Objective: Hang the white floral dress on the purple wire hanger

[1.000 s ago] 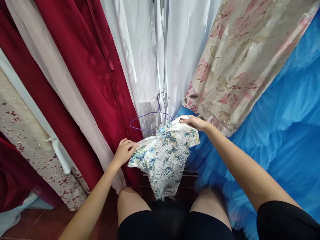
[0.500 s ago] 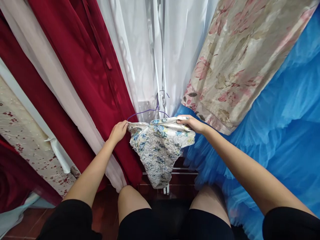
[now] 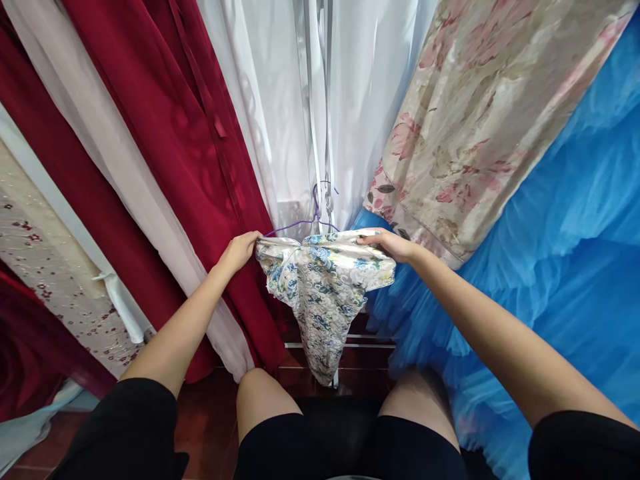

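A small white garment with a blue and yellow flower print hangs in front of me, draped over a thin purple wire hanger. My left hand is closed on the garment's left shoulder at the hanger's end. The right shoulder is pinched in my right hand. The hanger's hook rises toward a white upright pole; most of the wire is hidden under the cloth.
Hanging clothes crowd round: dark red dresses and a pale one at the left, sheer white fabric behind, a beige rose-print dress and blue tulle at the right. A metal rail base crosses the red-brown floor. My knees show below.
My left hand rose from the garment's lower left edge to its left shoulder, and the garment now lies spread across the hanger. My right hand stayed nearly still.
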`<state>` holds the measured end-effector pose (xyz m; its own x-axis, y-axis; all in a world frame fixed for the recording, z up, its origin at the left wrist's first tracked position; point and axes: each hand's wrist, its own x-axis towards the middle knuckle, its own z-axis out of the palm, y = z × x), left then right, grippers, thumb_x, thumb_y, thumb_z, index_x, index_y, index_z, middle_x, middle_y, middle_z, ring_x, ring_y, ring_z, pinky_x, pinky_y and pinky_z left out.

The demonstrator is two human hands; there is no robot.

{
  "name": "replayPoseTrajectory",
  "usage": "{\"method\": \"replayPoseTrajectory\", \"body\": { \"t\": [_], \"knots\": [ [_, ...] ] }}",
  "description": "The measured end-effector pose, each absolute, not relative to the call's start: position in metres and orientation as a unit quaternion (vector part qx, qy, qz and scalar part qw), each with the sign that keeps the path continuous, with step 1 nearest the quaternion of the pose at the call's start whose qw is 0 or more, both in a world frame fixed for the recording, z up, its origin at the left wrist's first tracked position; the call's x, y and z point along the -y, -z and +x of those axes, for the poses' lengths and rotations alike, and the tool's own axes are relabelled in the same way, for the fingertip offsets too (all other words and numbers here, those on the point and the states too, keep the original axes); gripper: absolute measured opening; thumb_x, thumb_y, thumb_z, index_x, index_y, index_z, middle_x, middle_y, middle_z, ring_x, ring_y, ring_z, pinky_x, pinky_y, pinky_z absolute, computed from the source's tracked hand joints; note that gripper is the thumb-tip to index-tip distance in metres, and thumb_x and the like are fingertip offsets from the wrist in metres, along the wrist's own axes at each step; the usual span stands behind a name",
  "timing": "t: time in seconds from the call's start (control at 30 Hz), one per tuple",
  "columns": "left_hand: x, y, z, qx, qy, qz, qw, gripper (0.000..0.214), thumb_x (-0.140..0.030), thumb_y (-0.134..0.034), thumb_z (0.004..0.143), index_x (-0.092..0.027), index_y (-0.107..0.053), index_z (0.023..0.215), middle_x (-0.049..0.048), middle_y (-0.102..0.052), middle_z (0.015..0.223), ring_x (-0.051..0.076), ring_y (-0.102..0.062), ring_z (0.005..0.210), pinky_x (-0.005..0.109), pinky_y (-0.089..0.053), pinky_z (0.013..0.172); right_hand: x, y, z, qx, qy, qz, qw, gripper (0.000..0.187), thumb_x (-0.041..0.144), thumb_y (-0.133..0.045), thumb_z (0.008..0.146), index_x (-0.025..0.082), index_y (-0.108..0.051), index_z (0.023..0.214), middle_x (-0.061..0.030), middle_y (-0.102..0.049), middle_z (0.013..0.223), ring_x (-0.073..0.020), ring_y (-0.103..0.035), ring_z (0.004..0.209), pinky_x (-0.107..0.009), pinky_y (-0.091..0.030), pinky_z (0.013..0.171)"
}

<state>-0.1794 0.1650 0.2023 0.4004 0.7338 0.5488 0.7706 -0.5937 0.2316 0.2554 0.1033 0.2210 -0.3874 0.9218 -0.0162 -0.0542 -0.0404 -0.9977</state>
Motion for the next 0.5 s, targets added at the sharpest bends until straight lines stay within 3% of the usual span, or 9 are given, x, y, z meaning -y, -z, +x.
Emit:
{"method": "replayPoseTrajectory", "body": {
  "t": [0.13,0.33,0.43,0.5],
  "knots": [
    [-0.155,-0.225,-0.149,0.424,0.402,-0.812,0.0,0.035,-0.022,-0.037,0.095,-0.018,-0.068,0.109,0.0071,-0.072,0.106,0.022,-0.066,0.097,0.031,-0.047,0.089,-0.106,-0.217,0.254,0.515,-0.664,-0.392,0.374,0.027,0.025,-0.08,0.07,0.014,-0.073,0.093,-0.0099,-0.079,0.08,-0.023,-0.072,0.06,-0.03,-0.059,0.054],
    [-0.153,-0.241,-0.108,0.414,0.466,-0.78,-0.06,0.031,-0.022,-0.054,0.087,-0.017,-0.061,0.116,0.008,-0.067,0.114,0.012,-0.057,0.067,0.025,-0.047,0.069,-0.094,-0.201,0.253,0.546,-0.632,-0.398,0.38,0.032,0.033,-0.084,0.073,0.017,-0.073,0.098,-0.0085,-0.079,0.089,-0.0227,-0.074,0.077,-0.029,-0.061,0.068],
    [-0.15,-0.232,-0.114,0.435,0.501,-0.743,-0.086,0.024,-0.031,-0.044,0.095,-0.017,-0.063,0.102,0.0065,-0.067,0.1,0.014,-0.057,0.07,0.026,-0.046,0.071,-0.083,-0.183,0.267,0.559,-0.567,-0.437,0.418,0.033,0.041,-0.085,0.072,0.017,-0.073,0.091,-0.0066,-0.078,0.085,-0.0197,-0.072,0.071,-0.026,-0.058,0.064],
    [-0.142,-0.223,-0.119,0.428,0.509,-0.741,-0.096,0.035,-0.036,-0.034,0.1,-0.017,-0.063,0.09,0.005,-0.065,0.089,0.016,-0.058,0.078,0.027,-0.046,0.075,-0.076,-0.174,0.278,0.544,-0.549,-0.454,0.443,0.035,0.047,-0.084,0.071,0.017,-0.073,0.084,-0.0067,-0.077,0.081,-0.0193,-0.07,0.067,-0.027,-0.057,0.061]
  ]
}}
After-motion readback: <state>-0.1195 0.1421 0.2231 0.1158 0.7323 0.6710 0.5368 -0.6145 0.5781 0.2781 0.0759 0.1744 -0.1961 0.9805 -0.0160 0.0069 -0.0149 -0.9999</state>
